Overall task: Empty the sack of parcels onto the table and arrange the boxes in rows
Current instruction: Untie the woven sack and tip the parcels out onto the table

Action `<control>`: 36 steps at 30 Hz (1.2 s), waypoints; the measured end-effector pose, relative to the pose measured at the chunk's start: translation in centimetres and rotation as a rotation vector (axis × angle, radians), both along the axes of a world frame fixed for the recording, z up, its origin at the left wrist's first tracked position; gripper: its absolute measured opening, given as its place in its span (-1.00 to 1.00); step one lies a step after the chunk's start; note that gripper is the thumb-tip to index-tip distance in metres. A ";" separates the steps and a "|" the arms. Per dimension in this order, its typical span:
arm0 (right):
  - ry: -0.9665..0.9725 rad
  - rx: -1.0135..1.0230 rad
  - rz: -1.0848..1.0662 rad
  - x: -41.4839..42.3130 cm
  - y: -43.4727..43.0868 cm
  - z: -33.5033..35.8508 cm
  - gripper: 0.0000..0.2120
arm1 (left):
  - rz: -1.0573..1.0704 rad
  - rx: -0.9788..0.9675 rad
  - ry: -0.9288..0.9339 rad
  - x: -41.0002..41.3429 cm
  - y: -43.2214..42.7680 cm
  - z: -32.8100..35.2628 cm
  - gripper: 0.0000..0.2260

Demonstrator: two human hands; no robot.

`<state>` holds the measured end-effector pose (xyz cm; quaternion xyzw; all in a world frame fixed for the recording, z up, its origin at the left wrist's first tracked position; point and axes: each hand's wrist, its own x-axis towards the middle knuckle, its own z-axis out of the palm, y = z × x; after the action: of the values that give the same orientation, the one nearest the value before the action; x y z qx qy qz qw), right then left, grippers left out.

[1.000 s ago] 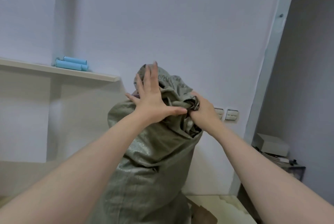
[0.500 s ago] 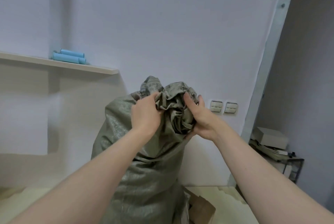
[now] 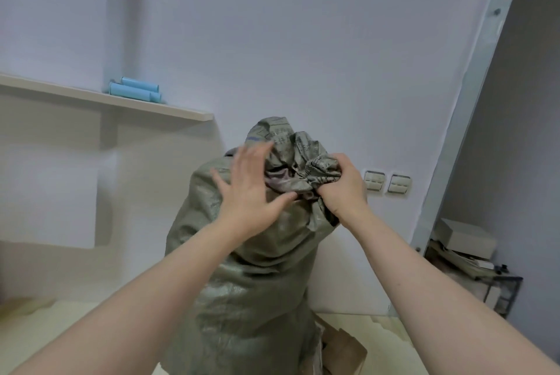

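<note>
A tall grey-green woven sack [image 3: 251,289] stands upright on the pale table [image 3: 378,341] in front of me, its bunched neck at the top. My left hand [image 3: 251,193] lies spread, fingers straight, against the sack's upper left side below the neck. My right hand [image 3: 339,186] grips a crumpled fold of the neck from the right. A brown cardboard box [image 3: 342,350] pokes out at the sack's lower right. The sack's contents are hidden.
A wall stands close behind the sack, with two light switches [image 3: 388,182] to the right. A shelf [image 3: 103,99] at the left carries blue tubes [image 3: 135,93]. At the far right a low rack [image 3: 485,277] holds a grey box [image 3: 463,235].
My left hand has let go of the sack's neck and opened flat against the sack. My right hand has kept its grip on the neck. The view has tilted slightly.
</note>
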<state>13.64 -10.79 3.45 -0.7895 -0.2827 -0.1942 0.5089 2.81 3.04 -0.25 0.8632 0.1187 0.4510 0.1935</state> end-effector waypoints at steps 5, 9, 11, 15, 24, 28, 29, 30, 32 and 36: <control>-0.238 -0.077 0.000 -1.1 -0.5 -0.2 -0.41 | 0.014 -0.276 0.185 -0.9 2.7 -0.7 -0.36; -0.439 0.029 0.078 -2.2 0.0 2.3 -0.34 | -0.189 -0.414 -0.227 -0.5 3.2 1.2 -0.83; -0.564 0.106 0.052 -2.5 0.6 3.5 -0.37 | -0.288 -0.455 -0.389 -0.5 3.2 3.3 -0.75; -0.581 0.112 -0.012 -2.6 1.2 3.9 -0.35 | -0.260 -0.333 -0.461 -1.1 2.5 4.3 -0.85; -0.470 -0.059 -0.133 -2.3 -0.8 2.8 -0.31 | -0.094 -0.356 -0.220 -1.1 1.2 4.7 -0.68; -0.325 -0.336 -0.159 -2.2 -1.5 0.4 -0.36 | -0.019 -0.389 0.304 -0.3 1.4 1.7 -0.35; -0.264 -0.431 -0.123 -2.3 -1.8 -0.1 -0.32 | -0.008 -0.362 0.346 -0.1 1.5 0.8 -0.37; -0.175 -0.515 -0.060 -2.3 -2.0 -0.5 -0.25 | -0.005 -0.347 0.325 0.1 1.8 0.1 -0.43; 0.133 -0.516 0.152 -2.9 -2.2 -0.7 -0.04 | -0.016 -0.354 0.190 0.0 2.3 -0.5 -0.66; 0.585 0.078 0.303 -1.8 -1.4 -0.8 0.21 | -0.078 -0.309 0.071 -0.4 1.9 -0.1 -0.82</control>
<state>11.83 -12.21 2.68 -0.7407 -0.2312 0.1077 0.6215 2.45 4.99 -0.31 0.8425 0.1599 0.3887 0.3369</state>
